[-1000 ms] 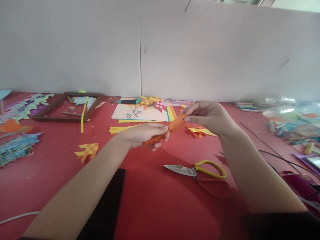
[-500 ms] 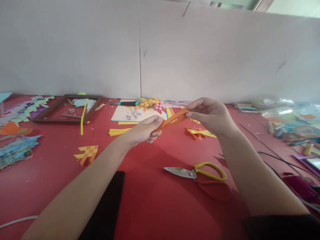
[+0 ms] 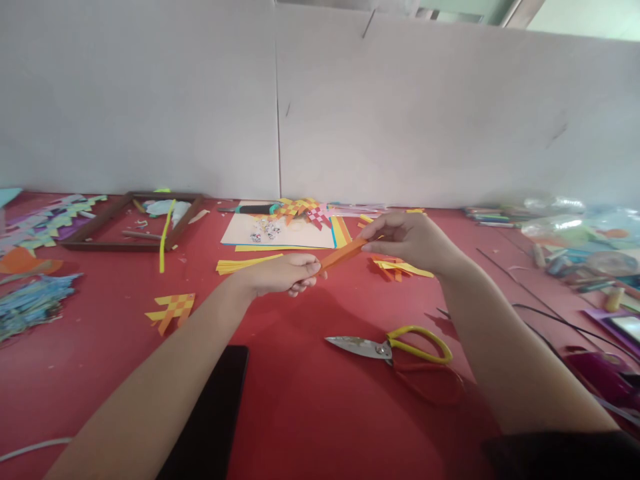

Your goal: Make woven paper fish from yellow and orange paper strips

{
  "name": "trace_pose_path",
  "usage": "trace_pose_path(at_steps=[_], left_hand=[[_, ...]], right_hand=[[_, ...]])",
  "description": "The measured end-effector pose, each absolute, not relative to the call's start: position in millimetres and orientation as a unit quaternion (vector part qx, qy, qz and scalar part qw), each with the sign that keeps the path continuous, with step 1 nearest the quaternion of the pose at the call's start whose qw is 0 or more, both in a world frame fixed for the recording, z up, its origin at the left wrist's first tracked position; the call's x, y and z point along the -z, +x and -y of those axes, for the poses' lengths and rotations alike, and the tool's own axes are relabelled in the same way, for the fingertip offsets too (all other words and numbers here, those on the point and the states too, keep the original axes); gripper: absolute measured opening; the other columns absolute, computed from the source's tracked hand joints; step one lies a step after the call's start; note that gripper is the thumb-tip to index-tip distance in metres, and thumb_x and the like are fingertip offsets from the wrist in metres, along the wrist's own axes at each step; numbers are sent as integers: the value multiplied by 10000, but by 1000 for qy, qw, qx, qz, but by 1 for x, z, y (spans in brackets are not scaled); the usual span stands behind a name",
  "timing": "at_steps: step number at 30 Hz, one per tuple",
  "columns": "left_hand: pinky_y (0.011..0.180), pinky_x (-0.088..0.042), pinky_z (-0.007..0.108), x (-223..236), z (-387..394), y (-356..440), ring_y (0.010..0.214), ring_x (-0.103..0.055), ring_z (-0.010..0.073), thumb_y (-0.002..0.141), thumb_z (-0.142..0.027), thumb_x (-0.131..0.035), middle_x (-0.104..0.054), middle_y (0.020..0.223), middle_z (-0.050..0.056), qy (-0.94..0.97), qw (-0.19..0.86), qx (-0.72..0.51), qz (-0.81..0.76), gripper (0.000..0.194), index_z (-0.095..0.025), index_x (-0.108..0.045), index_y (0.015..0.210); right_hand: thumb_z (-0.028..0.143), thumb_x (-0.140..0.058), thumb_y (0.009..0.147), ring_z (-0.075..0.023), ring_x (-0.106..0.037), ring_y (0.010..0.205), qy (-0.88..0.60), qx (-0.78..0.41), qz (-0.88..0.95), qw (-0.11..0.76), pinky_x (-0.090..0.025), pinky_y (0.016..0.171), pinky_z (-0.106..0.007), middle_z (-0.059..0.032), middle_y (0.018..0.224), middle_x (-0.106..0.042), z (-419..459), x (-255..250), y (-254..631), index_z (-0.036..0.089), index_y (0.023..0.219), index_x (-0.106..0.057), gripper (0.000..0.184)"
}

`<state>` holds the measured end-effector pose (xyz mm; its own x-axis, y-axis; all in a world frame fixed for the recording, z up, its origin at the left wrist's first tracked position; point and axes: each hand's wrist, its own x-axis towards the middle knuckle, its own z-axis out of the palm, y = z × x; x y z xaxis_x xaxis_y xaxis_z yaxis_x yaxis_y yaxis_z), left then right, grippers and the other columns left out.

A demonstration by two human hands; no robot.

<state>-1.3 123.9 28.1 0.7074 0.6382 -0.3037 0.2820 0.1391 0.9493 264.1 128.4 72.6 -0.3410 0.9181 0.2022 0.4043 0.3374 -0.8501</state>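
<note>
An orange paper strip (image 3: 341,256) stretches between my two hands above the table. My left hand (image 3: 286,272) pinches its lower left end between thumb and fingers. At the upper right end, my right hand (image 3: 400,239) grips the strip with thumb and fingertips. Scissors (image 3: 387,350) with one yellow and one red handle lie on the red table (image 3: 295,400) below the hands. Behind my left hand is a bundle of yellow paper strips (image 3: 240,265). A pile of yellow and orange strips (image 3: 400,268) lies under my right hand. Left of my forearm rests a woven paper fish (image 3: 175,308).
A brown frame (image 3: 120,247) with scraps stands back left. Cream paper sheets (image 3: 300,239) and a cutter knife (image 3: 257,209) lie at the back, before a white partition (image 3: 425,107). A black tablet-like slab (image 3: 220,400) is under my left forearm. Cables (image 3: 555,313) and plastic bags (image 3: 570,230) fill the right.
Both hands have moved slightly down, the right one also a little left. The orange strip, looped open earlier, now looks flatter and straighter between them.
</note>
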Motion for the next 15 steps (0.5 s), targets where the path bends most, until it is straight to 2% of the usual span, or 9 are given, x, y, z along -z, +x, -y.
trace_pose_path(at_steps=[5, 8, 11, 15], left_hand=[[577, -343, 253, -26, -126, -4, 588, -382, 95, 951, -424, -452, -468, 736, -11, 633, 678, -125, -352, 269, -190, -529, 845], [662, -406, 263, -23, -128, -5, 667, -512, 102, 925, -382, -520, -627, 864, 35, 633, 693, -111, -325, 211, -186, -599, 935], [682, -430, 282, -19, -129, -2, 684, -560, 107, 896, -377, -577, -689, 988, 89, 599, 736, -106, -296, 249, -170, -641, 1019], [643, -414, 266, -15, -126, 4, 639, -513, 89, 900, -308, -573, -629, 845, 40, 547, 779, -132, -275, 250, -150, -661, 1071]], right_hand=[[369, -817, 673, -169, -671, 729, -457, -362, 741, 333, -554, 649, -312, -30, 804, -708, -128, -73, 266, 209, 836, -715, 250], [366, -811, 682, -167, -667, 745, -450, -356, 746, 338, -557, 659, -315, -28, 837, -716, -126, -77, 267, 228, 815, -729, 209], [356, -810, 687, -174, -671, 773, -445, -352, 747, 345, -569, 692, -320, -28, 852, -721, -125, -81, 271, 240, 797, -743, 174], [346, -817, 682, -173, -688, 786, -447, -369, 739, 344, -585, 726, -321, -13, 843, -727, -130, -79, 279, 254, 819, -752, 177]])
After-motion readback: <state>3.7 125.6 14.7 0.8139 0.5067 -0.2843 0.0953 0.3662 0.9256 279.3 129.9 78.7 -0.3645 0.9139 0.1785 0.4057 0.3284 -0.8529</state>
